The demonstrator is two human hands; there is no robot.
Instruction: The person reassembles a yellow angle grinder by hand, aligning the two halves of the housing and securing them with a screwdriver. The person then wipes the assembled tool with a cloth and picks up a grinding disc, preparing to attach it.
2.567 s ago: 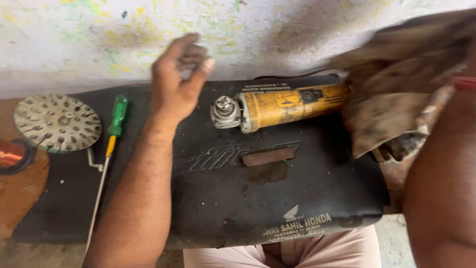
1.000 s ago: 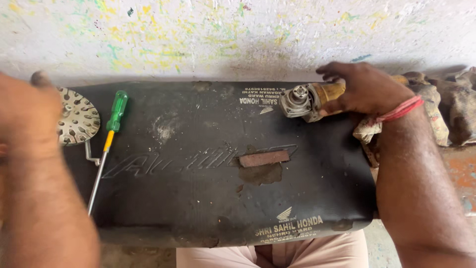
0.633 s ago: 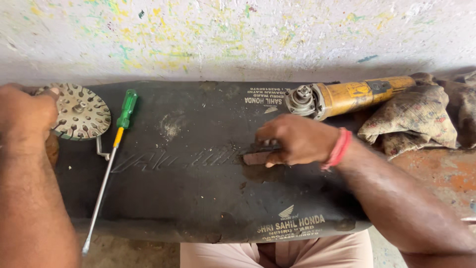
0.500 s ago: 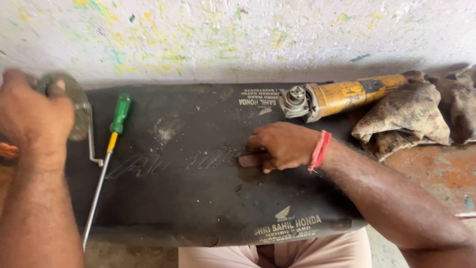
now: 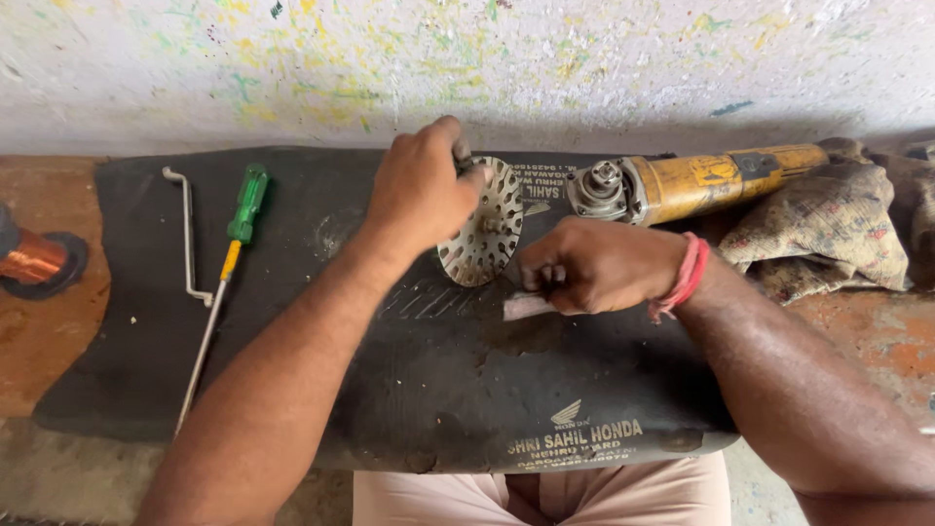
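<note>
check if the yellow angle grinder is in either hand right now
No, the yellow angle grinder lies untouched on the black rubber mat, while the left hand holds the perforated metal disc and the right hand grips a small flat piece.

My left forearm runs up from the lower left edge toward the middle, bare and angled to the right. My left hand (image 5: 421,190) is seen from its back, wrist slightly bent, fingers curled down and the thumb pressed across in a closed grip. My right arm comes in from the lower right corner, forearm slanting up and to the left. My right hand (image 5: 596,265) lies knuckles up, fingers folded tightly under the palm in a pinching grip, just beside my left.
</note>
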